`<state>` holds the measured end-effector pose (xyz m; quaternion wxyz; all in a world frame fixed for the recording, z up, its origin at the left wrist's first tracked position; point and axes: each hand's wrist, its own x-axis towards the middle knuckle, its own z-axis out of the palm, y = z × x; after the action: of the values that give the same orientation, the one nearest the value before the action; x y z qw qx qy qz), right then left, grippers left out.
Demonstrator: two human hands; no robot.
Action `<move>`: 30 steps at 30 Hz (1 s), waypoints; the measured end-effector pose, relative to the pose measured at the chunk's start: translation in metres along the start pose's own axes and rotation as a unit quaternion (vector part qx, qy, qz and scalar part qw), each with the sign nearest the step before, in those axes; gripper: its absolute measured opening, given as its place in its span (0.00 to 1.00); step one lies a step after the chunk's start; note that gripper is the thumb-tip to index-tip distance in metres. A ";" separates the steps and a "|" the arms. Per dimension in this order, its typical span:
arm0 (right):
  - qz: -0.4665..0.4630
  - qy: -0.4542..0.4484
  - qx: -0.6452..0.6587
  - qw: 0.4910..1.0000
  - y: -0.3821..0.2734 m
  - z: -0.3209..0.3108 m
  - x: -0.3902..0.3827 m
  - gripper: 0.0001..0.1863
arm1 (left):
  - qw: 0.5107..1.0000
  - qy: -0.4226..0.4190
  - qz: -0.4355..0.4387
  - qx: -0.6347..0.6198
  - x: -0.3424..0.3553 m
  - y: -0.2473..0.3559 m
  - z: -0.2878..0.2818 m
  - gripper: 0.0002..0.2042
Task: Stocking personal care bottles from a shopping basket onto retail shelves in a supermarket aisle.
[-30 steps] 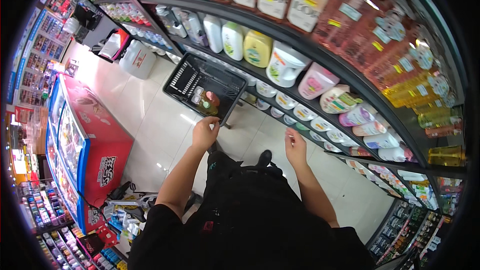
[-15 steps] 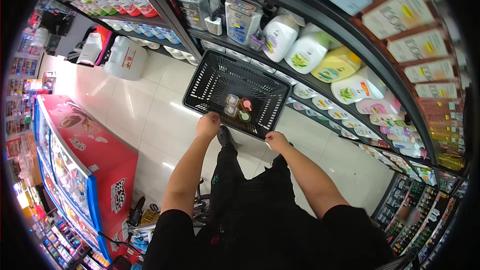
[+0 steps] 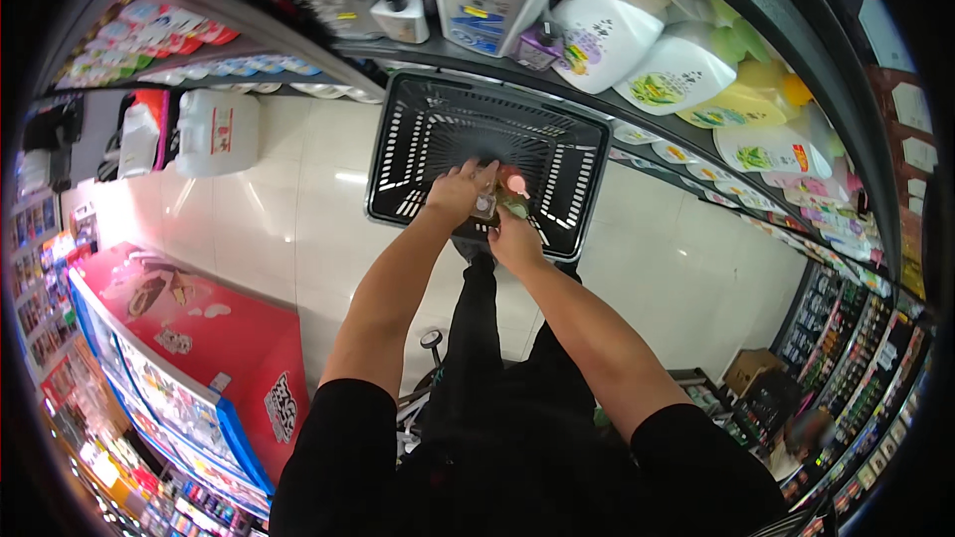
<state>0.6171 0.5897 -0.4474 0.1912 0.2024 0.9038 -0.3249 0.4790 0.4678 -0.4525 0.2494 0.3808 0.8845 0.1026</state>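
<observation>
A black plastic basket [image 3: 556,110] stands on the tiles beside the shelves at the top middle. Inside it is a group of small bottles: clear ones [image 3: 485,203], a pink-capped one [image 3: 515,184] and a green-capped one [image 3: 514,207]. My left hand [image 3: 455,190] reaches over the basket's near rim, its fingers curled round the clear bottles. Low on the group, my right hand [image 3: 513,242] is closed against the bottles, its fingertips partly hidden.
A shelf edge [image 3: 557,79] carries large white bottles [image 3: 607,30] and a yellow bottle [image 3: 741,102] above the basket. A translucent jug [image 3: 218,134] stands at left; a red freezer [image 3: 239,328] is lower left. A partly blurred person [image 3: 801,438] is at lower right.
Both hands have moved forward from the basket's near rim onto the bottles inside and closed on them. The view has turned, bringing the basket more squarely ahead.
</observation>
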 end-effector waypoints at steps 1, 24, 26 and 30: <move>0.011 0.006 0.000 1.000 -0.001 0.000 0.002 0.24 | 1.000 -0.002 0.012 -0.001 0.010 -0.001 0.005 0.31; -0.054 -0.009 -0.186 0.981 -0.021 0.019 0.052 0.15 | 0.918 0.171 -0.247 -0.260 -0.011 -0.114 0.040 0.29; -0.061 0.012 -0.160 0.985 -0.015 0.003 0.047 0.17 | 0.901 0.162 -0.265 -0.304 -0.009 -0.101 0.022 0.28; -0.037 0.019 -0.018 0.999 -0.057 -0.068 0.031 0.19 | 0.873 0.168 -0.248 -0.385 -0.043 -0.104 -0.009 0.26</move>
<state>0.5483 0.6017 -0.3846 0.1658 0.1716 0.9199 -0.3111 0.4349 0.3653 -0.4678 0.2408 -0.0005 0.8691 0.4322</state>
